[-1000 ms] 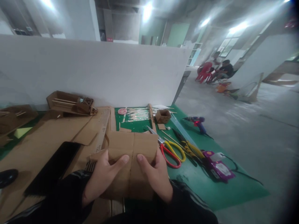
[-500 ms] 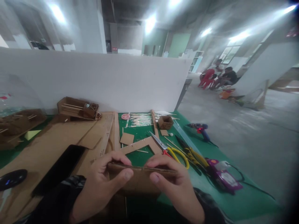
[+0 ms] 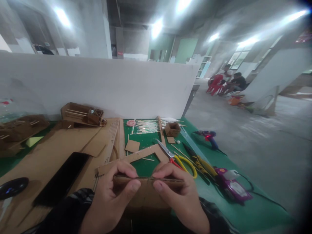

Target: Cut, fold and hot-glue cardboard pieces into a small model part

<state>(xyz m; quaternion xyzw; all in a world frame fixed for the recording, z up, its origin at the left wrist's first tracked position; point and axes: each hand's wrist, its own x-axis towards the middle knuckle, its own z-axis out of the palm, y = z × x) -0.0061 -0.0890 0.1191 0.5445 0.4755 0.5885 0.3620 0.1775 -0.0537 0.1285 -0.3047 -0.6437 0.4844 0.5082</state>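
You hold the folded cardboard piece (image 3: 146,191) low at the centre of the view, above the near edge of the green mat (image 3: 219,201). Your left hand (image 3: 109,198) is closed on its left half, thumb pressed to the near face and fingers curled over the top edge; your right hand (image 3: 180,195) grips the right half in the same manner, and the two thumbs stand close on either side of a centre crease. In my judgement the piece is light, fairly stiff across its panels, and prone to bend or crush along that crease and at the edge, so your hold on the flat faces beside the crease is the sound one; its surface looks matt and not slippery. The work surface carries a large cardboard sheet (image 3: 56,152) on the left with a black flat object (image 3: 60,178) lying on it, an angled cardboard strip (image 3: 136,156) just beyond your hands, scissors (image 3: 180,159) with red and yellow handles just right of your right hand, a small cardboard box (image 3: 172,129) further back, and a glue gun (image 3: 207,136) at the mat's far right. A white partition (image 3: 109,87) closes the back of the bench. Beyond lies a concrete floor, where seated people (image 3: 226,83) are well apart from you.
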